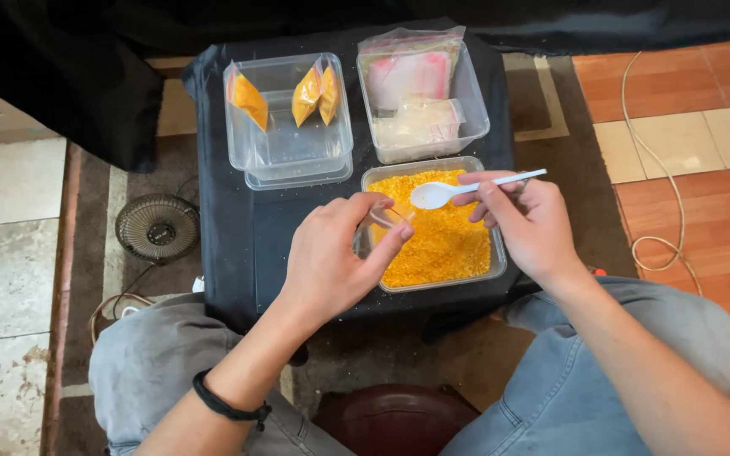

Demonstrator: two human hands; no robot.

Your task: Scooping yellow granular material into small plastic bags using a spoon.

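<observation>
Your left hand reaches forward from the lower left, fingers curled and thumb meeting the fingertips in a pinch, a black band on its wrist. Your right hand comes in from the lower right, its fingers closed in a grip and pointing left. Both forearms are bare.

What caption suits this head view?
Right hand holds a white spoon over orange crumbs; left hand pinches a clear bag.
</observation>
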